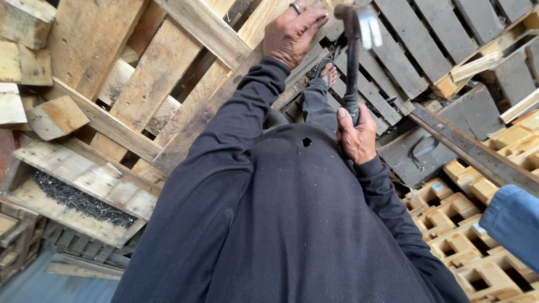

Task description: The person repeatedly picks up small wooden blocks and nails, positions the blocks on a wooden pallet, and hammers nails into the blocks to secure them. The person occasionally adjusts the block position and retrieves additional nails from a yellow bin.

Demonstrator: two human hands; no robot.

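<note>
Black-handled hammer (352, 62) upright, head topmost, right hand (355, 136) grip clenched round handle, left hand (291, 35) flat on pallet plank (224, 73)

Dark navy sleeves and top (292, 224), speckled with pale dust. Black hammer handle (352, 67), shiny silver head, blurred. Pale tan pallet boards (168, 73), some weathered grey (415, 45) off to the side. Blackish-grey nails in the light wooden tray (78, 199). Blue denim sleeve (514, 216) at the edge. Silver ring (296, 8).

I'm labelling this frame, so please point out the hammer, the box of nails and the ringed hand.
hammer (352, 67): head view, on its black handle.
box of nails (33, 193): head view, on its wooden wall.
left hand (291, 35): head view, on its back.
</note>
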